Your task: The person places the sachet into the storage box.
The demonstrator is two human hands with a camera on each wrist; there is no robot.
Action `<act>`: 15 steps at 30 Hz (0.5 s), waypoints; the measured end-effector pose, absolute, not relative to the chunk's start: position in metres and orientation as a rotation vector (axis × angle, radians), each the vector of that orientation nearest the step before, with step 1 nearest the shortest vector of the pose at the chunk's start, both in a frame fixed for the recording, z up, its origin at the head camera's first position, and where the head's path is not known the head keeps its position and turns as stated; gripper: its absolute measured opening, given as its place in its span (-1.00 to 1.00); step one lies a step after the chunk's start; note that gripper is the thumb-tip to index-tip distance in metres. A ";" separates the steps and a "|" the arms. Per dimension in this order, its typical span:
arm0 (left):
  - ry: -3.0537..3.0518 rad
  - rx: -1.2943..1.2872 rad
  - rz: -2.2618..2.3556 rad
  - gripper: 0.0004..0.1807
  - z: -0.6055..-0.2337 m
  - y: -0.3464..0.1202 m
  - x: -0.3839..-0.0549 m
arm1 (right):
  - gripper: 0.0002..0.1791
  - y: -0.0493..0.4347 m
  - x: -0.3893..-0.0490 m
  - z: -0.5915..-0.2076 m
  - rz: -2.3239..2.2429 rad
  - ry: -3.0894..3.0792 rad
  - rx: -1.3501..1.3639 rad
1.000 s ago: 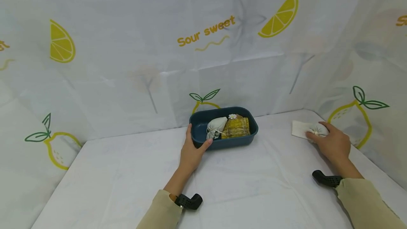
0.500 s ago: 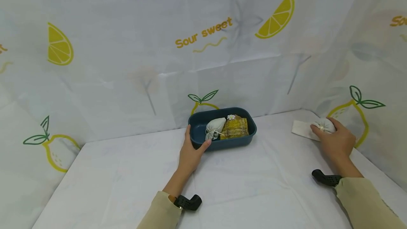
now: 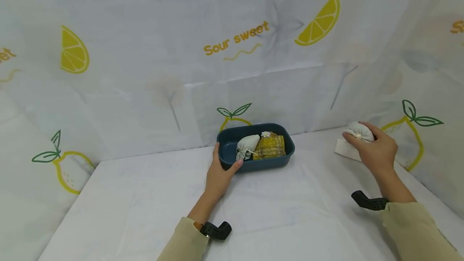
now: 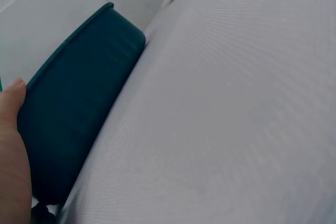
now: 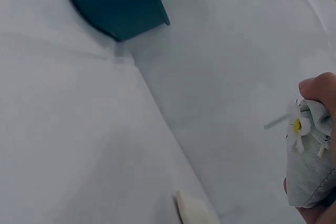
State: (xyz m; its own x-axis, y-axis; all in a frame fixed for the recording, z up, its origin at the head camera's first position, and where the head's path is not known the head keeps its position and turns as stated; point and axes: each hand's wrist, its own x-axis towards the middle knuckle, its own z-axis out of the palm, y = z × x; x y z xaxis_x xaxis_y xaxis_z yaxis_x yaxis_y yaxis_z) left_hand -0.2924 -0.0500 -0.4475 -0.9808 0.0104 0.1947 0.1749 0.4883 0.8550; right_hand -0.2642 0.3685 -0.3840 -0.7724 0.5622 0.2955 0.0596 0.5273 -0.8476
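My left hand (image 3: 218, 175) grips the left end of a dark teal plastic box (image 3: 266, 164), thumb at its front rim. In that box lie a pale grey drawstring pouch (image 3: 247, 145) and, to its right, a yellow and brown patterned pouch (image 3: 270, 147) with a small white daisy. My right hand (image 3: 380, 148) holds another pale grey pouch (image 3: 359, 130), raised over the right side of the table. In the right wrist view, a daisy (image 5: 297, 126) shows by this pouch's gathered neck. A flat white pad, perhaps folded cloth (image 3: 346, 148), lies below, partly hidden by the right hand.
A white cloth covers the table (image 3: 282, 216). Close behind the box hangs a white curtain (image 3: 145, 71) with lemon prints, which also runs along the left and right sides. Each wrist wears a black strap device (image 3: 217, 230).
My right hand has lifted the grey pouch up off the white pad, after shifting it slightly right. The left hand and the box have stayed in place.
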 end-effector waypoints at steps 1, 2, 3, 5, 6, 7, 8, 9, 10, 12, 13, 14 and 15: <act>-2.567 -0.158 -1.507 0.13 -0.448 -0.049 -0.292 | -0.23 0.364 -0.263 -0.380 1.209 -2.222 -0.462; -2.570 -0.158 -1.511 0.13 -0.448 -0.049 -0.292 | -0.24 0.359 -0.262 -0.377 1.207 -2.225 -0.420; -2.573 -0.159 -1.513 0.13 -0.448 -0.048 -0.292 | -0.27 0.355 -0.262 -0.374 1.200 -2.224 -0.378; -2.580 -0.162 -1.517 0.13 -0.448 -0.048 -0.292 | -0.30 0.345 -0.261 -0.369 1.172 -2.226 -0.299; -2.581 -0.162 -1.516 0.13 -0.448 -0.048 -0.292 | -0.31 0.340 -0.261 -0.367 1.155 -2.230 -0.260; -2.579 -0.163 -1.514 0.13 -0.448 -0.048 -0.292 | -0.32 0.334 -0.262 -0.366 1.133 -2.234 -0.223; -2.574 -0.164 -1.514 0.12 -0.448 -0.048 -0.292 | -0.33 0.329 -0.262 -0.364 1.110 -2.236 -0.183; -2.569 -0.162 -1.514 0.12 -0.447 -0.048 -0.292 | -0.34 0.323 -0.264 -0.362 1.092 -2.239 -0.142; -2.564 -0.162 -1.512 0.12 -0.447 -0.049 -0.292 | -0.34 0.317 -0.265 -0.360 1.077 -2.249 -0.100; -2.562 -0.164 -1.509 0.12 -0.448 -0.050 -0.292 | -0.34 0.307 -0.268 -0.356 1.050 -2.258 -0.010; -2.564 -0.167 -1.507 0.12 -0.448 -0.050 -0.292 | -0.34 0.302 -0.270 -0.355 1.040 -2.262 0.033; -2.567 -0.171 -1.504 0.12 -0.448 -0.050 -0.292 | -0.34 0.297 -0.272 -0.353 1.031 -2.264 0.077; -2.569 -0.173 -1.503 0.12 -0.447 -0.050 -0.292 | -0.35 0.292 -0.274 -0.352 1.012 -2.268 0.120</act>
